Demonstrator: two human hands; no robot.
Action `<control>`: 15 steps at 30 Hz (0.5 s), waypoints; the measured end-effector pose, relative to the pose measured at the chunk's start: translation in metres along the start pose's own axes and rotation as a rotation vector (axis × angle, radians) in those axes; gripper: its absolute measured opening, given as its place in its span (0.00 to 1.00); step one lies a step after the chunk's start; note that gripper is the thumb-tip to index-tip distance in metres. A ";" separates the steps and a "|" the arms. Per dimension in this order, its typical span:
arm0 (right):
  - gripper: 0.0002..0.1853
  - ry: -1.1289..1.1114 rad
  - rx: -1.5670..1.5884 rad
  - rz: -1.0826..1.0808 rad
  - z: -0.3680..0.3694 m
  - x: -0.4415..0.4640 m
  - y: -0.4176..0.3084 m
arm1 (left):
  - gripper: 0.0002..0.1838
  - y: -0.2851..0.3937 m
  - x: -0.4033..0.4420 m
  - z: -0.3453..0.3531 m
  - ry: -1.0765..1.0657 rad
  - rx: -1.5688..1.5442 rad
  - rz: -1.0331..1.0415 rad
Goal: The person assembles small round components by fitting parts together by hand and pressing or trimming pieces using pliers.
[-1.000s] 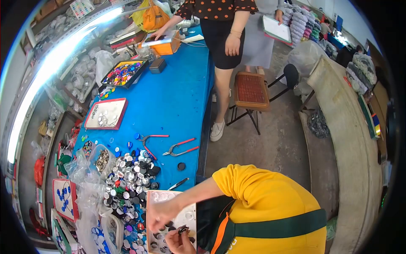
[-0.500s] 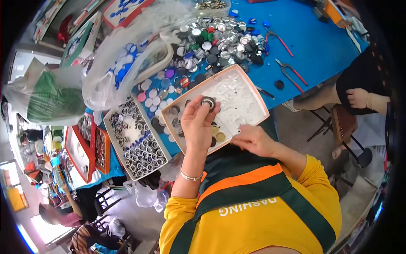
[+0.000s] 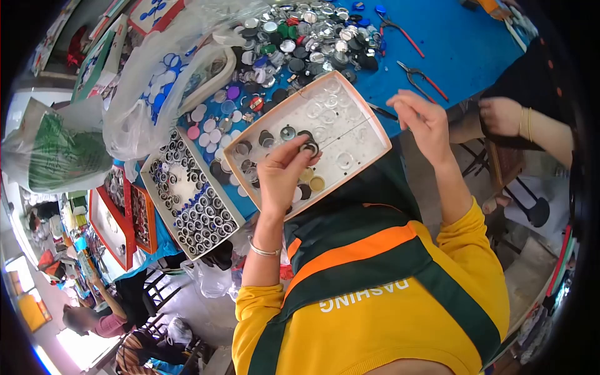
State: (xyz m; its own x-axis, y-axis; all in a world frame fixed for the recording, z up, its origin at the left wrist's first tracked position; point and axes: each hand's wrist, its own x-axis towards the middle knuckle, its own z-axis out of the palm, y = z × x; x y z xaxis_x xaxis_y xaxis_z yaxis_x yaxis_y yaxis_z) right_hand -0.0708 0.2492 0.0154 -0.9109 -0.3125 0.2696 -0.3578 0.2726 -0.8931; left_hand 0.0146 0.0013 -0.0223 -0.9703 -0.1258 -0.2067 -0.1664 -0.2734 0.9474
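Your left hand [image 3: 281, 176] grips a ring [image 3: 310, 147], box [image 3: 365, 147] beneath its fingers; right hand [image 3: 426, 128] pinches thread [image 3: 347, 132]: this pulling step probably wants steady tension.

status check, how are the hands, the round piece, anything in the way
Left hand pinches dark round piece over shallow box. Right hand up beyond box's edge, fingers curled. Thin line, likely thread, between them. Loose discs below; no blockage seen.

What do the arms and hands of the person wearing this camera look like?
Bright yellow sleeves, bunched up. The left hand has a shiny silvery bangle at its wrist; the right hand shows none. Neither wears a glove.
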 end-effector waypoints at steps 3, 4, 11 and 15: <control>0.06 0.030 -0.063 -0.102 -0.004 0.009 0.000 | 0.13 -0.005 -0.004 0.010 -0.005 0.042 0.075; 0.06 0.021 -0.063 -0.105 -0.005 0.011 0.000 | 0.12 -0.003 -0.003 0.010 0.061 -0.050 0.063; 0.06 0.100 -0.192 -0.324 0.009 0.036 0.015 | 0.11 -0.002 -0.014 0.014 -0.120 -0.014 -0.122; 0.06 -0.092 -0.029 -0.431 0.063 0.049 0.005 | 0.09 -0.007 -0.041 0.037 -0.251 0.252 -0.036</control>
State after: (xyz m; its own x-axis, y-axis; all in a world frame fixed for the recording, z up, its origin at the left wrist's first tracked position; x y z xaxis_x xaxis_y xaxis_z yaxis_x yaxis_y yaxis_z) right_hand -0.1042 0.1781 0.0010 -0.6559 -0.4824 0.5806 -0.7076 0.1249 -0.6955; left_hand 0.0490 0.0438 -0.0114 -0.9707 0.1266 -0.2044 -0.2092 -0.0255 0.9775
